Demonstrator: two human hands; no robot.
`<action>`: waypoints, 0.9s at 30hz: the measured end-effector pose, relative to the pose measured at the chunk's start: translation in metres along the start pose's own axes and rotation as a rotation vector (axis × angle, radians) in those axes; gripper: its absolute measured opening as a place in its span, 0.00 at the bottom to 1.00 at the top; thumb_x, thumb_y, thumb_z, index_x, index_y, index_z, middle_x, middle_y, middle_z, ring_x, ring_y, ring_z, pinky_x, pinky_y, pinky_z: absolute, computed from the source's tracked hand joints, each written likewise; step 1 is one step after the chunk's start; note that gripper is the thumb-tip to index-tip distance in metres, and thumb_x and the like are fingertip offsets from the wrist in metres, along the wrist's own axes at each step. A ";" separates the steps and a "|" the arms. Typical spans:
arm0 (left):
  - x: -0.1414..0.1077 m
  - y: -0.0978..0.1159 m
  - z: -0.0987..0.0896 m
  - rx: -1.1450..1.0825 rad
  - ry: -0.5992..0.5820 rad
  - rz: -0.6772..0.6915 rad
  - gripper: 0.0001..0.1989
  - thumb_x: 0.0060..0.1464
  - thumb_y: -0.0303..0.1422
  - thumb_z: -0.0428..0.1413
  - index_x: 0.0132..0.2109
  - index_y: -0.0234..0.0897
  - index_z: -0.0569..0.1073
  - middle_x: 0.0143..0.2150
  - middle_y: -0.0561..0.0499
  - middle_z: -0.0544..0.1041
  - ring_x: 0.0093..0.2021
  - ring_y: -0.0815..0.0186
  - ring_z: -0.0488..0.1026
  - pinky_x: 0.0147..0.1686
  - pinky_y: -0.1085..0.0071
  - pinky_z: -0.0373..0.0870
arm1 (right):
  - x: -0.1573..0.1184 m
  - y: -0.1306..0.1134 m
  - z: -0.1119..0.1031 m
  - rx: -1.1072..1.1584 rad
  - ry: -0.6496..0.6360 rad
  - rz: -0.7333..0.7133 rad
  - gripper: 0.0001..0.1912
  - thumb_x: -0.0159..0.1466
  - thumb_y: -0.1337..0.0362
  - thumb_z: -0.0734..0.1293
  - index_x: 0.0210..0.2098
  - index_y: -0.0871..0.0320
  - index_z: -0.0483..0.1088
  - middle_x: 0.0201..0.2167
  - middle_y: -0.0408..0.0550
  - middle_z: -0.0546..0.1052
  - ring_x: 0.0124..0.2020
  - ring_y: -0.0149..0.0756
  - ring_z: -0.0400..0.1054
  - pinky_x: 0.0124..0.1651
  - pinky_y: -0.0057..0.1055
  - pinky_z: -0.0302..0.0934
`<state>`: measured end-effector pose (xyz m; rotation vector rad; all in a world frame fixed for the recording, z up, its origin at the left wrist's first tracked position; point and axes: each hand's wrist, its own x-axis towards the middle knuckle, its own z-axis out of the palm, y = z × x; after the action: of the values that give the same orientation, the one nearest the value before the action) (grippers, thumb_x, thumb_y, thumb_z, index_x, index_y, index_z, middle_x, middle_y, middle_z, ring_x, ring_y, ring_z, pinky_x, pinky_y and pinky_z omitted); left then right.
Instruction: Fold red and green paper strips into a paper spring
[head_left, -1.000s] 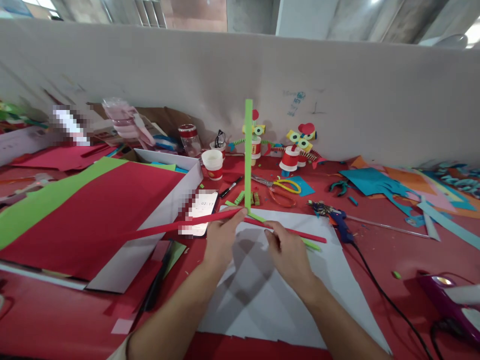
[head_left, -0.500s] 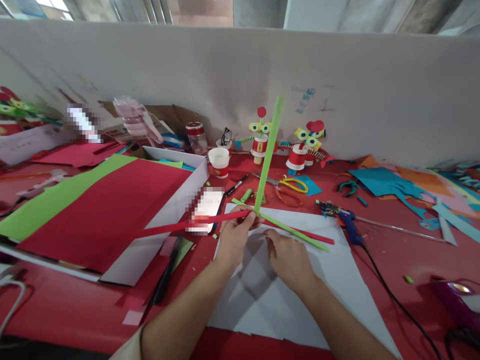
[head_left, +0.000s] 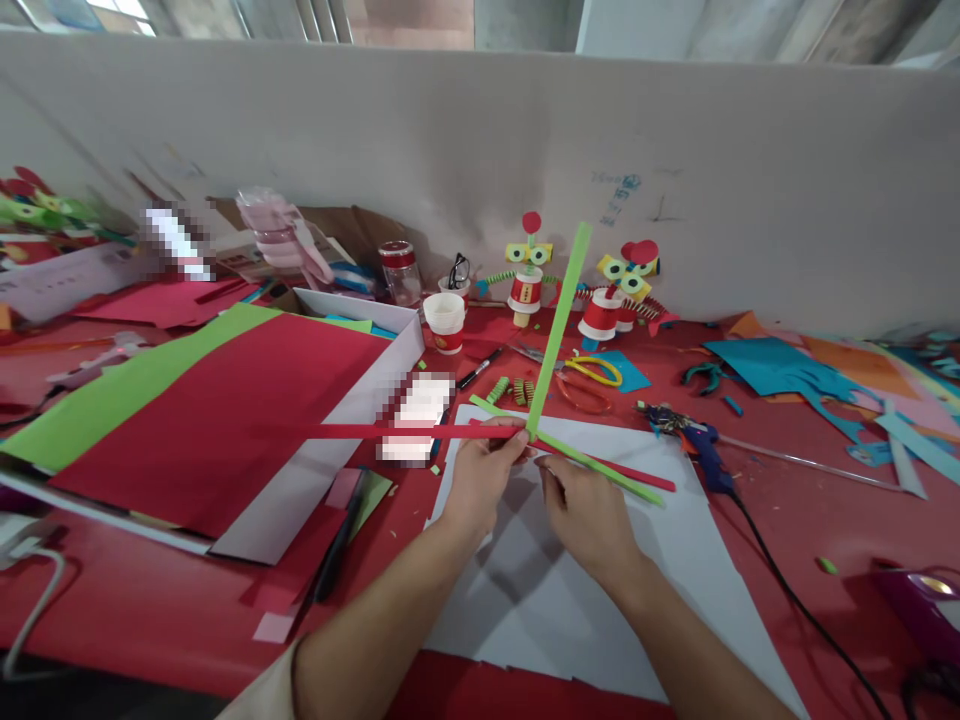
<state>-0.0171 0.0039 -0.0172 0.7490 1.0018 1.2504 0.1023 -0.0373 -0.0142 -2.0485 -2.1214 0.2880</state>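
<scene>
My left hand (head_left: 480, 475) pinches the crossing of a red paper strip (head_left: 405, 432) and a green paper strip (head_left: 562, 325), above a white sheet (head_left: 555, 600). The red strip reaches left over the box; the green one stands up, leaning right. Just right of the crossing is my right hand (head_left: 589, 505), its fingers curled, close under another green strip (head_left: 600, 467) and a red strip (head_left: 645, 477) that point right. Whether those fingers hold anything is hidden. Small folded green paper springs (head_left: 514, 390) lie behind the sheet.
A white box (head_left: 262, 535) with red and green paper stands left. Behind are a paper cup (head_left: 444, 322), a phone (head_left: 416, 420), scissors (head_left: 592, 372) and two cup figures (head_left: 525, 290). A glue gun (head_left: 701, 450) with its cord and blue paper (head_left: 780, 370) lie right.
The red strip on the left has swung from a slant to nearly level. The upright green strip leans further right. The whole view has shifted slightly.
</scene>
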 end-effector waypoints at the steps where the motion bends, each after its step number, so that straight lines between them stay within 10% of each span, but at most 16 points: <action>1: -0.001 0.000 0.000 -0.004 0.000 -0.005 0.09 0.40 0.33 0.63 0.31 0.35 0.75 0.25 0.54 0.74 0.26 0.70 0.70 0.35 0.69 0.69 | 0.000 0.000 0.000 0.004 0.005 0.004 0.15 0.65 0.67 0.55 0.43 0.54 0.72 0.34 0.49 0.80 0.35 0.39 0.75 0.33 0.29 0.59; 19: -0.002 0.001 0.002 -0.046 -0.015 -0.046 0.08 0.39 0.30 0.63 0.31 0.34 0.76 0.24 0.53 0.75 0.26 0.69 0.71 0.33 0.69 0.70 | 0.001 0.009 0.002 0.003 0.059 -0.037 0.15 0.61 0.70 0.57 0.40 0.54 0.74 0.31 0.48 0.80 0.31 0.40 0.75 0.28 0.29 0.56; 27: -0.005 -0.001 0.006 -0.066 -0.060 -0.097 0.06 0.38 0.30 0.63 0.28 0.33 0.77 0.24 0.51 0.76 0.26 0.70 0.71 0.37 0.68 0.71 | 0.001 0.014 -0.004 0.485 0.454 -0.051 0.11 0.62 0.63 0.61 0.42 0.57 0.70 0.34 0.48 0.75 0.27 0.33 0.69 0.32 0.29 0.62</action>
<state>-0.0108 -0.0005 -0.0149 0.6752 0.9323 1.1652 0.1166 -0.0354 -0.0139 -1.5953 -1.6323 0.2653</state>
